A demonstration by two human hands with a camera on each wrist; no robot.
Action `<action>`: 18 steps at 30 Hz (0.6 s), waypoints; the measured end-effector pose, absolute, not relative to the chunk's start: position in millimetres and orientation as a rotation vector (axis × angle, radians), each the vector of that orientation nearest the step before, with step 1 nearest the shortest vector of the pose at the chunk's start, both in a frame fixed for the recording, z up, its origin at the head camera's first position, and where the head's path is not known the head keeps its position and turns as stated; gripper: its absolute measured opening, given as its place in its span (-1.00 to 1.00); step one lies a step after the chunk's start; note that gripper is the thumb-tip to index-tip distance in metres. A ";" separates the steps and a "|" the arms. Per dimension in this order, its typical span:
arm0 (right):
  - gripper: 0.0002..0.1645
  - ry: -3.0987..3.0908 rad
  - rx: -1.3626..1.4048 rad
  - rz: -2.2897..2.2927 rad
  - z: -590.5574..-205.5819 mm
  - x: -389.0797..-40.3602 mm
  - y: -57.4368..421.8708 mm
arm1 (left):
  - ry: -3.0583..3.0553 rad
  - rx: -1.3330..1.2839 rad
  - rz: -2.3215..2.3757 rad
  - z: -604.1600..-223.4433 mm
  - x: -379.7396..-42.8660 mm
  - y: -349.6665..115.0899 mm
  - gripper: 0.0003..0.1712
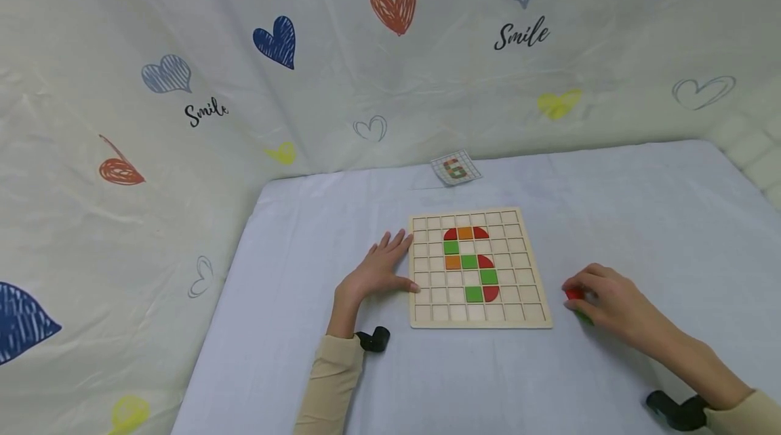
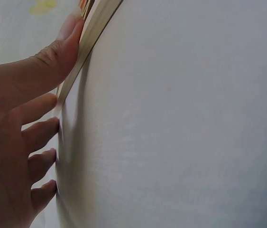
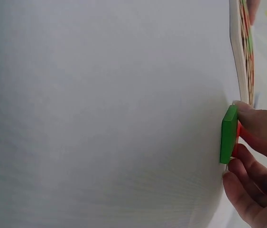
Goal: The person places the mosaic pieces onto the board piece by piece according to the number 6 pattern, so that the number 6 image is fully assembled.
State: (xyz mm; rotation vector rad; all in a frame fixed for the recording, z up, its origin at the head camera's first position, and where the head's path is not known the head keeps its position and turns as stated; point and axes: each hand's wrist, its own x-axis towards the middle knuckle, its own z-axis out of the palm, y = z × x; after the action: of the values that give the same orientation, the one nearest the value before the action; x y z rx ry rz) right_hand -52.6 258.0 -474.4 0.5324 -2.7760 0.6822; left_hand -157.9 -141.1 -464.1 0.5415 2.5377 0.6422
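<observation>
A square wooden grid board (image 1: 436,316) lies on the table with red, orange and green pieces set in its cells. Against its left edge rests my left hand (image 1: 377,271), fingers spread and fairly straight, thumb (image 2: 59,50) on the rim. To the right of the board, my right hand (image 1: 613,299) pinches a red piece (image 1: 573,293) between thumb and curled fingers, low over the table. A green block (image 3: 228,134) sits right by those fingers in the right wrist view; whether they touch it I cannot tell. Most of the red piece is hidden.
Behind the board lies a small card (image 1: 455,168) printed with a coloured grid pattern. A white cloth (image 1: 305,238) covers the table, and a curtain with hearts (image 1: 393,7) hangs at the back. Black devices (image 1: 375,339) are strapped to both wrists.
</observation>
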 end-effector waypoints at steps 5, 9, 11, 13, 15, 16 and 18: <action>-0.66 -2.829 0.447 0.745 -474.4 -52.2 257.2 | 2.539 0.543 0.656 -462.2 -157.7 -141.7 0.24; -0.66 -2.859 0.410 0.771 -473.2 -52.6 257.3 | 2.538 0.539 0.663 -460.4 -156.7 -142.0 0.23; -0.66 -2.889 0.399 0.788 -472.2 -54.0 258.0 | 2.538 0.535 0.669 -459.8 -156.2 -142.0 0.23; -0.65 -2.917 0.394 0.794 -471.2 -55.0 258.2 | 2.538 0.532 0.668 -459.6 -156.0 -142.1 0.22; -0.65 -2.947 0.388 0.799 -470.3 -56.2 258.2 | 2.537 0.529 0.668 -459.8 -156.0 -142.1 0.23; -0.65 -2.957 0.385 0.802 -469.9 -56.6 258.1 | 2.537 0.528 0.668 -459.9 -156.2 -142.1 0.23; -0.67 -2.975 0.377 0.809 -468.9 -56.7 257.1 | 2.536 0.529 0.665 -460.3 -156.6 -142.1 0.23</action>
State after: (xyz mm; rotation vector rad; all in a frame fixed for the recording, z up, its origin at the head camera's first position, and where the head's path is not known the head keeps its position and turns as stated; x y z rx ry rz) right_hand -56.7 257.1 -468.9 0.3774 -2.9751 0.8088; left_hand -156.6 -142.1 -460.3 0.5289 2.5363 0.6646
